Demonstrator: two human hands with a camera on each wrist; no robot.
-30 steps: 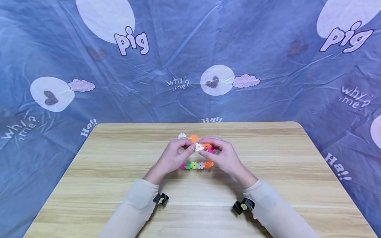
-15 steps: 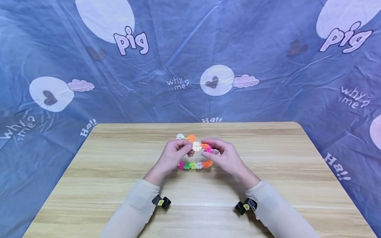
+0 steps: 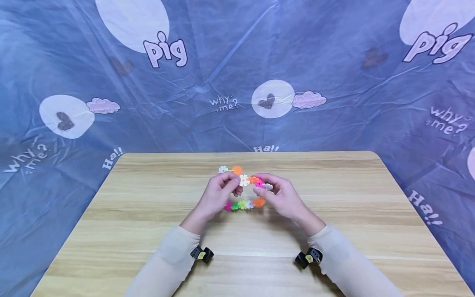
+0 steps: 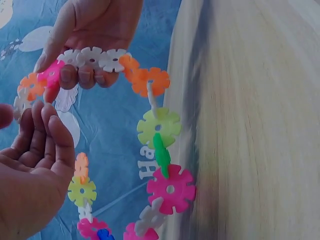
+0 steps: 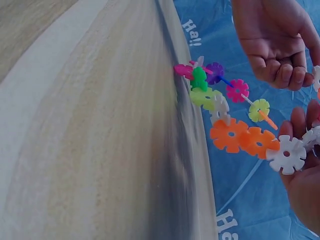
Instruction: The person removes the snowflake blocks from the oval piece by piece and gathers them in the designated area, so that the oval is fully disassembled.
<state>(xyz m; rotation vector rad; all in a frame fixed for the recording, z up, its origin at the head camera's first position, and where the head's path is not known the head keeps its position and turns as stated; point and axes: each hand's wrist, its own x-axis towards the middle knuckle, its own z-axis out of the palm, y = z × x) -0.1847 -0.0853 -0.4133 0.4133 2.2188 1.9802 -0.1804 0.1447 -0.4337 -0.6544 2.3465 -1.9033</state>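
Note:
A chain of plastic snowflake discs [image 4: 170, 190], in pink, orange, yellow, green, blue and white, hangs in a curve between both hands. My left hand [image 3: 218, 192] pinches the white disc [image 3: 244, 180] at one end of it between thumb and fingers. Beside that, my right hand [image 3: 281, 194] grips the chain around a pink disc [image 4: 51, 74] and several white discs [image 4: 92, 58]. An orange disc [image 4: 81, 166] forms the chain's other end and hangs loose, apart from the white one. In the head view, part of the chain is hidden behind the hands.
The wooden table [image 3: 237, 260] lies beneath both forearms. Behind it hangs a blue printed cloth [image 3: 208, 62]. A small black camera sits on each wrist, the left camera [image 3: 202, 254] and the right camera [image 3: 309, 258].
The right thumb and fingers have slid right, off the white disc and onto the pink part of the chain. The left hand keeps its pinch, and the white disc now shows more fully.

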